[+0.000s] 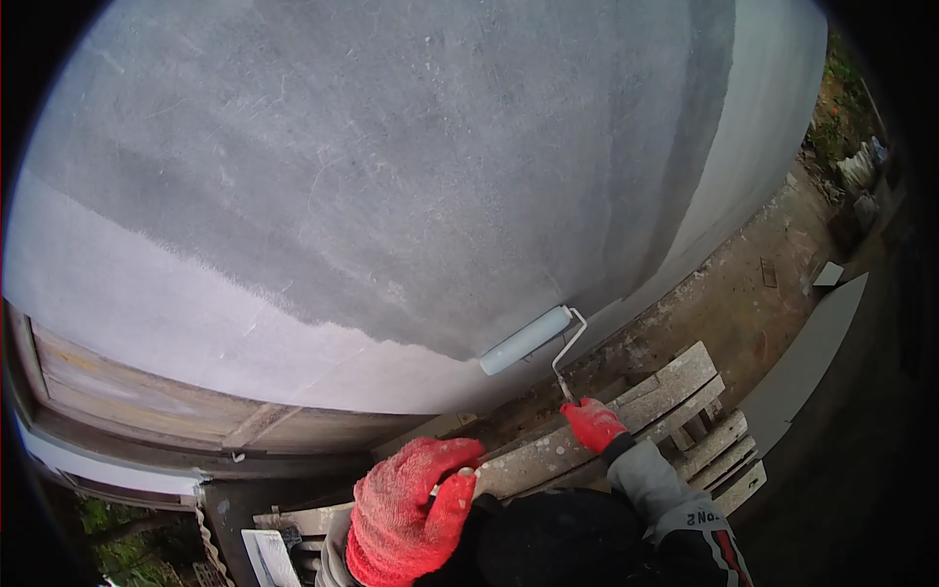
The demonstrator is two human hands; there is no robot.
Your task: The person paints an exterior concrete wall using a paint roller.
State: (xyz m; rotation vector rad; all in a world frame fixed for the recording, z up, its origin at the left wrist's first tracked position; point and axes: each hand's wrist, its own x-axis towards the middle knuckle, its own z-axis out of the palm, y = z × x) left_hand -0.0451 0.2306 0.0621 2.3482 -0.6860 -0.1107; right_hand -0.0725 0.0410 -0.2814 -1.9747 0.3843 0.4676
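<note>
A paint roller (526,339) with a pale sleeve and a bent wire frame rests against the lower part of the wall (391,176). My right hand (594,424), in a red glove, is closed round its handle. The wall is darker grey over a wide area, with lighter bands at the lower left and right. My left hand (416,504), also in a red glove, is raised at the bottom centre, fingers curled with the thumb near them. A small pale thing shows at its fingertips, too small to name.
Spattered wooden planks (533,462) run below the roller, with more slats at the right. A long grey sheet (807,357) lies on the right. A framed wooden panel (127,386) is at the left. Plants and debris are at the upper right.
</note>
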